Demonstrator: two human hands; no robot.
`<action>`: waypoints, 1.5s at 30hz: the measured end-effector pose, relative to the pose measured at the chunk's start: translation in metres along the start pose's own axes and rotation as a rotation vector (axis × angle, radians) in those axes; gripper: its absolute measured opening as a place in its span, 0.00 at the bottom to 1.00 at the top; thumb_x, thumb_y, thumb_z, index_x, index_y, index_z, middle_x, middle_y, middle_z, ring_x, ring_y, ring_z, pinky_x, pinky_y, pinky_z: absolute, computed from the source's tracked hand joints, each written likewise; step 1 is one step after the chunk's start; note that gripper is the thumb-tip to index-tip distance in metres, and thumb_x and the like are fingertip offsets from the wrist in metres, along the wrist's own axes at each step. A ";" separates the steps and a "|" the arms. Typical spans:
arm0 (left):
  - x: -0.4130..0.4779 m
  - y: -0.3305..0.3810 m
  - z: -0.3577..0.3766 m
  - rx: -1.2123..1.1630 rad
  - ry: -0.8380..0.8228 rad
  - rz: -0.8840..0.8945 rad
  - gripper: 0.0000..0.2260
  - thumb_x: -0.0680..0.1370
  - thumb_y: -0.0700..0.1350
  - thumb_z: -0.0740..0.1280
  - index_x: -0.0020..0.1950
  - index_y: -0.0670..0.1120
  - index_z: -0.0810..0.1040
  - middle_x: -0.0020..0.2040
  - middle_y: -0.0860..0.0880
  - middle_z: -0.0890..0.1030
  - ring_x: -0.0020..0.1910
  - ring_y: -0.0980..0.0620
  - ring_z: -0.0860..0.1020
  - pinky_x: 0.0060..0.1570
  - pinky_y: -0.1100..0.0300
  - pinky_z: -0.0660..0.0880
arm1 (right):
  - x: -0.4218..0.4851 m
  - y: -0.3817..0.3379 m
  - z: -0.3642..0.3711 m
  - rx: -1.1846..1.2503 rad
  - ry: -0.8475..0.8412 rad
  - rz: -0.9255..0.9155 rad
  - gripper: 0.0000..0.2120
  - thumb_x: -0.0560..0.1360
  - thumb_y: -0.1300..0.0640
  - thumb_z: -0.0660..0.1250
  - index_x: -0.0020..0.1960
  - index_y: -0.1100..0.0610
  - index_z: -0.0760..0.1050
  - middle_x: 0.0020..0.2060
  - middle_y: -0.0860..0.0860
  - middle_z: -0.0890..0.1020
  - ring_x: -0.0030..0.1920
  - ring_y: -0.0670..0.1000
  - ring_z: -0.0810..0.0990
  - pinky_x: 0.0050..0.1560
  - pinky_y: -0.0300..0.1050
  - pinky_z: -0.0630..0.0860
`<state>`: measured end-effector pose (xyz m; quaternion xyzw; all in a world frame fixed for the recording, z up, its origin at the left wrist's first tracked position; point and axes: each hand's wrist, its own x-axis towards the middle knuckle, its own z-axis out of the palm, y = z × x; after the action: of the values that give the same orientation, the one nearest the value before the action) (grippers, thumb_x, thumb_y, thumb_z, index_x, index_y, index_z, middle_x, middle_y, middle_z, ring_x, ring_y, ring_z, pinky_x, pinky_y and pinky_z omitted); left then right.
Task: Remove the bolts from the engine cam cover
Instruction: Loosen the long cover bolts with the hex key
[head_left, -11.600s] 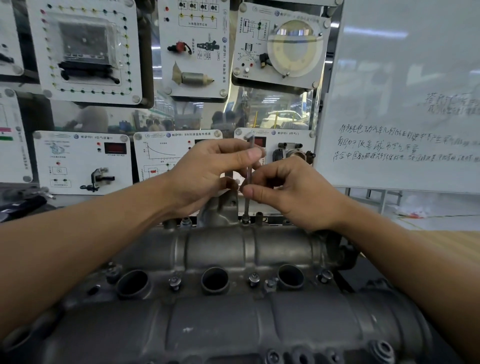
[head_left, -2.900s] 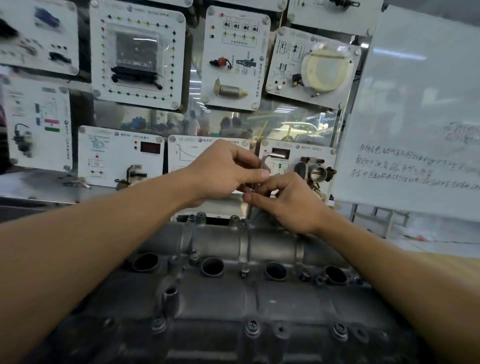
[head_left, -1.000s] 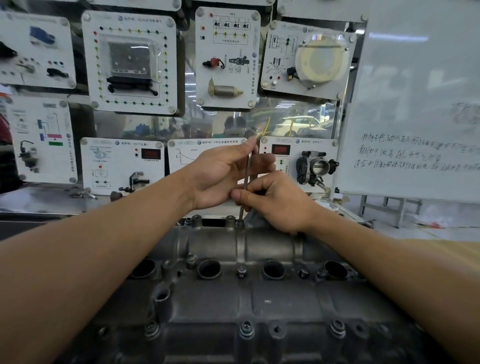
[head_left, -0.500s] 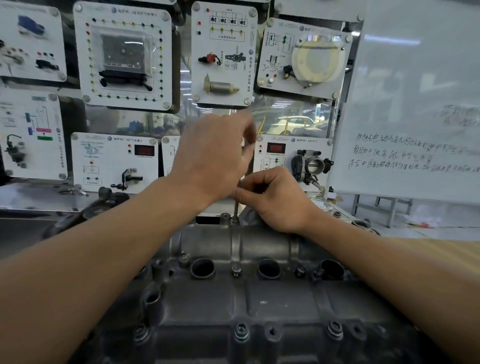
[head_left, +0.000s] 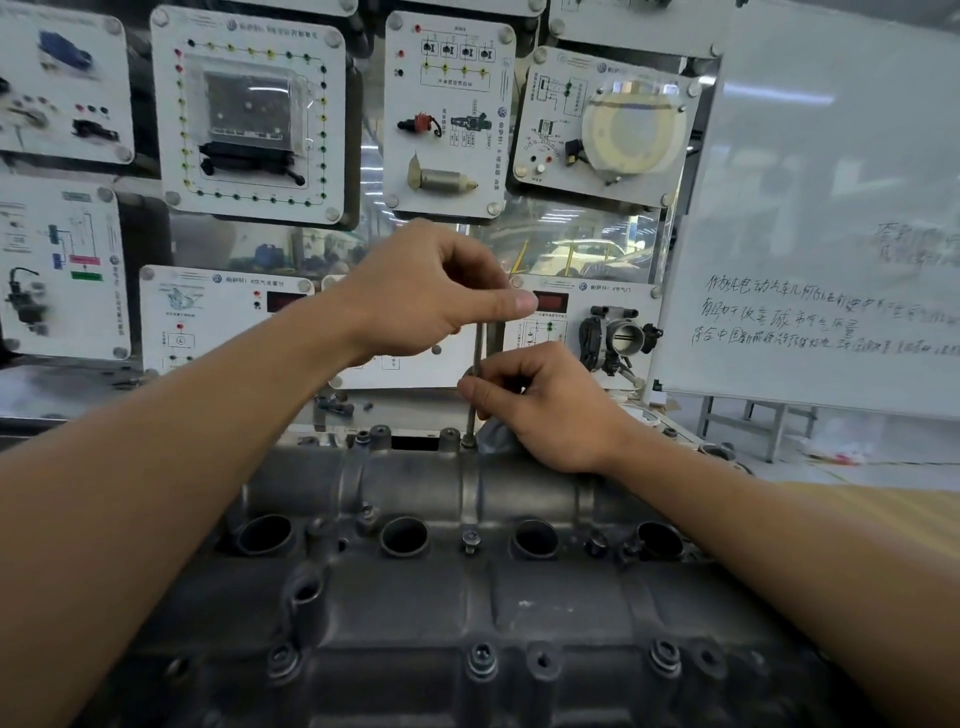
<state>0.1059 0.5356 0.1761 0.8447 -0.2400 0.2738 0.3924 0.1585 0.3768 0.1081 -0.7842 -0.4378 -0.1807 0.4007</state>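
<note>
Left hand (head_left: 415, 296) pinches top of hex key (head_left: 477, 358) to spin it; right hand (head_left: 545, 405) pinches shaft low, steadying tip in bolt (head_left: 468, 442) on cam cover's (head_left: 415, 613) far edge.

- One head-worn view, looking forward and slightly down across the engine cover (head_left: 467, 587), close below
- It faces a wall of training panels (head_left: 249, 114) and a whiteboard (head_left: 831, 208)
</note>
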 end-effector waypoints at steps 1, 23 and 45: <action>0.005 -0.001 0.005 0.030 0.047 -0.001 0.13 0.69 0.54 0.77 0.41 0.45 0.83 0.37 0.41 0.83 0.32 0.51 0.78 0.33 0.51 0.79 | 0.000 0.001 0.000 -0.005 -0.005 0.000 0.16 0.79 0.57 0.68 0.34 0.62 0.77 0.31 0.61 0.79 0.31 0.51 0.72 0.37 0.50 0.73; 0.011 -0.027 -0.020 -0.886 -0.459 -0.474 0.12 0.76 0.41 0.65 0.54 0.40 0.84 0.47 0.45 0.83 0.43 0.50 0.82 0.45 0.58 0.81 | 0.003 0.005 -0.005 0.021 -0.066 0.045 0.12 0.79 0.58 0.68 0.38 0.61 0.80 0.33 0.56 0.82 0.35 0.48 0.76 0.42 0.48 0.76; 0.018 -0.012 0.008 -0.889 -0.174 -0.581 0.07 0.80 0.41 0.61 0.48 0.40 0.78 0.33 0.46 0.80 0.22 0.56 0.73 0.24 0.66 0.75 | 0.006 0.005 0.000 0.038 -0.019 0.064 0.19 0.80 0.53 0.66 0.42 0.69 0.81 0.29 0.59 0.81 0.31 0.48 0.74 0.36 0.44 0.72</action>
<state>0.1290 0.5326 0.1767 0.6484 -0.1208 -0.0451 0.7503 0.1661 0.3788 0.1098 -0.7918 -0.4196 -0.1522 0.4168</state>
